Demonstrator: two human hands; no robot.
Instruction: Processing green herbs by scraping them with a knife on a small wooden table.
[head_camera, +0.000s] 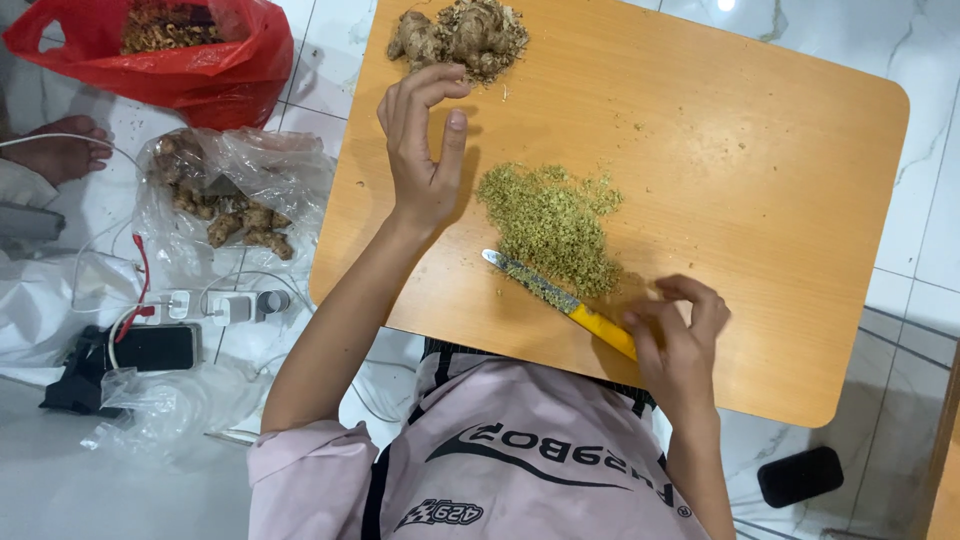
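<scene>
The right hand (678, 335) grips a yellow knife (565, 298) by the chopped pile (552, 225). The left hand (422, 140) is open, holding nothing, near the ginger (458, 38). Chopping fast could nick a finger that strays close.

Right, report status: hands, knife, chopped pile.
Left hand empty, raised between ginger root and chopped pile. Right hand at knife handle, grip unclear. Blade lies at pile edge.

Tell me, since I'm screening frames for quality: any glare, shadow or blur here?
Head view: sharp overall; a bright glare spot on the marble floor at the top edge; soft shadows beside the left hand and under the right hand on the wooden table; no evident motion blur.
</scene>
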